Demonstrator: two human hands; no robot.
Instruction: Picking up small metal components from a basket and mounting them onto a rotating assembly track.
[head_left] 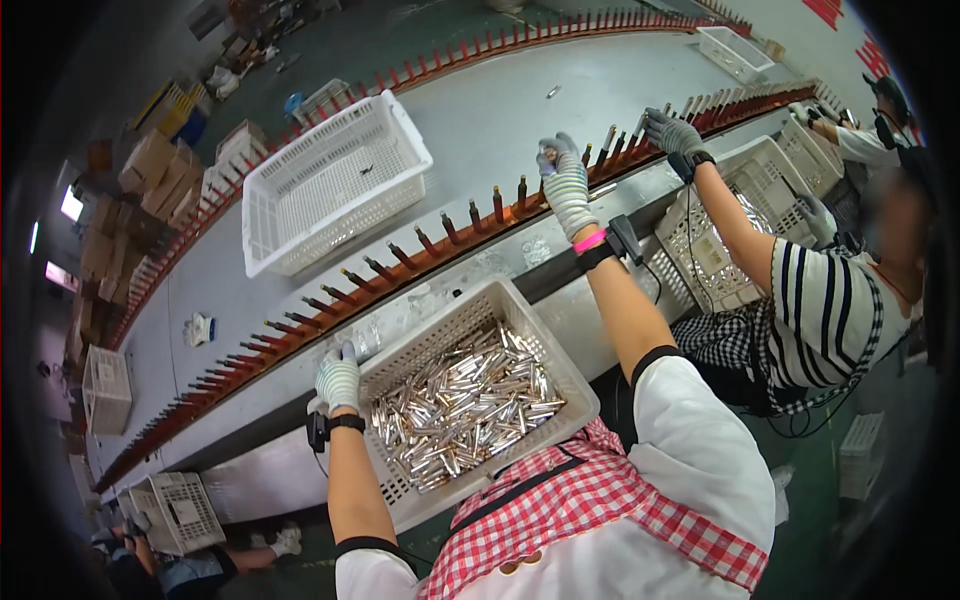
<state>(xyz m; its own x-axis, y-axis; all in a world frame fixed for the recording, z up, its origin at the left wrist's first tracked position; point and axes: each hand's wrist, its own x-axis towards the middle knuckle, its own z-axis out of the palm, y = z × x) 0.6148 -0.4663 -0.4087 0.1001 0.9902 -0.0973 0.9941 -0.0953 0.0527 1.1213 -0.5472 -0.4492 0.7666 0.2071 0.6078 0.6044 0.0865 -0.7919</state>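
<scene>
Nearest the camera: white sleeves and a red-checked apron at the lower edge, both forearms bare and running up into frame. Left hand, in a speckled knit glove with a dark band at the wrist, is curled over the near-left rim of the white slotted crate; fingers closed on the rim, nothing else held. The crate sits tilted against the worktop edge and is partly filled with a loose heap of silver metal tubes. Right arm is extended well forward and upward, elbow nearly straight, pink band and a dark strapped device at the wrist. Right hand, gloved likewise, is raised above the conveyor rail; fingertips pinched together around a small item at the top of the hand, too small to identify. The rail carries a long row of upright reddish-brown pegs, curving from lower left to upper right. Just right, a second person in a striped top reaches a grey-gloved hand to the same rail, with another crate before them. Beyond the rail, on the grey worktop, an empty white basket. Far left: stacked cardboard boxes.
</scene>
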